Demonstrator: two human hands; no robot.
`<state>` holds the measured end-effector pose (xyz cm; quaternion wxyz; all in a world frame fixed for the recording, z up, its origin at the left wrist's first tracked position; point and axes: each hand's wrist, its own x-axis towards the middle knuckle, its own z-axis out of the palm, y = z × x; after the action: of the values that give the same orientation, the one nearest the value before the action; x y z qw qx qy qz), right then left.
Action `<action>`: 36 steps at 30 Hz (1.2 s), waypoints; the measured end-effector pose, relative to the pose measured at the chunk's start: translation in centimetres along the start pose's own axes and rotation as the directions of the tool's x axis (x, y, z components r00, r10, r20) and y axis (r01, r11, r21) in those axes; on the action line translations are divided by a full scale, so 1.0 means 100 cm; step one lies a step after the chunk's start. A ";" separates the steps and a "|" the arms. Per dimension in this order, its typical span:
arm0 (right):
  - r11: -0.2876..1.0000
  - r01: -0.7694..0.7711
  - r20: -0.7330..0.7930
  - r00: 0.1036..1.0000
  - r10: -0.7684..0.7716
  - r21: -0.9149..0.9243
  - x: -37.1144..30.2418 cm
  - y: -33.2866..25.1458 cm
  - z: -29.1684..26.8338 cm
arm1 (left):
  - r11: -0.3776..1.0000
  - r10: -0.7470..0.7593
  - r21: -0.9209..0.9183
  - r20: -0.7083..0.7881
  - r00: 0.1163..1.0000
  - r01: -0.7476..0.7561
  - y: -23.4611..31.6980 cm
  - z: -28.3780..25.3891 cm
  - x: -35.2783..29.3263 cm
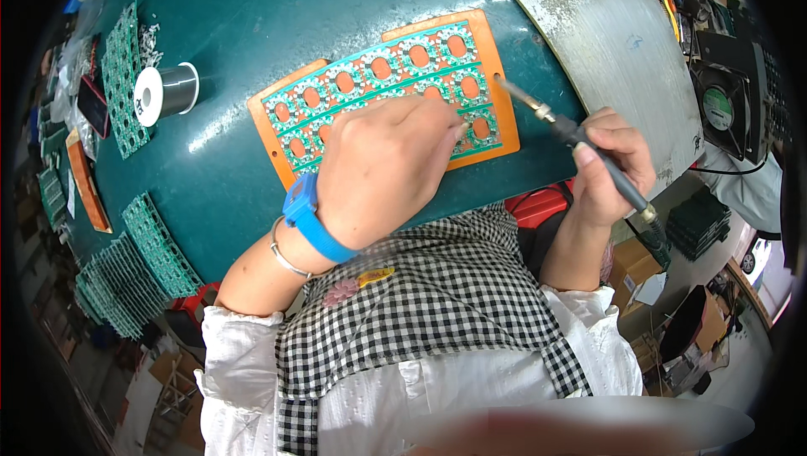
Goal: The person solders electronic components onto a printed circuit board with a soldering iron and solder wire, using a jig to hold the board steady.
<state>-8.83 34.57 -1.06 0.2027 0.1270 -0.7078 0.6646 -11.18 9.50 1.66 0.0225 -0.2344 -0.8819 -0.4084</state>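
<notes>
A panel of green circuit boards (437,74) with rows of ring-shaped sections sits in an orange tray (507,124) on the table. Over the panel's near middle part lies my left hand (387,158), its fingers curled together and their tips low at the board; what they hold, if anything, is hidden. My right hand (618,162) grips a soldering iron (572,131) by its dark handle. The iron's tip points up and left, close to the tray's right edge, apart from my left hand.
A solder wire spool (178,90) stands left of the tray, beside another board panel (123,82). More panels (126,284) stand stacked at the near left. A grey metal sheet (614,44) covers the table's right side, with a fan (725,107) beyond it.
</notes>
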 end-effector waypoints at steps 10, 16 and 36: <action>0.998 -0.062 -0.153 0.986 0.060 -0.007 0.019 -0.015 -0.014 | 0.996 0.038 -0.076 -0.063 0.997 -0.043 0.005 -0.020 -0.008; 0.943 -0.072 -0.309 0.950 -0.034 -0.325 0.068 -0.018 -0.027 | 0.996 0.062 -0.059 -0.108 0.992 -0.069 0.003 -0.015 -0.011; 0.774 0.179 -0.149 0.931 -0.333 -0.607 0.123 0.036 -0.054 | 0.977 -0.169 -0.150 -0.131 0.977 0.149 0.021 -0.008 -0.026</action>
<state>-20.76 41.29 1.51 0.4078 0.0703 -0.8220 0.3911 -8.06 9.06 3.12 0.0364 -0.1341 -0.8633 -0.4851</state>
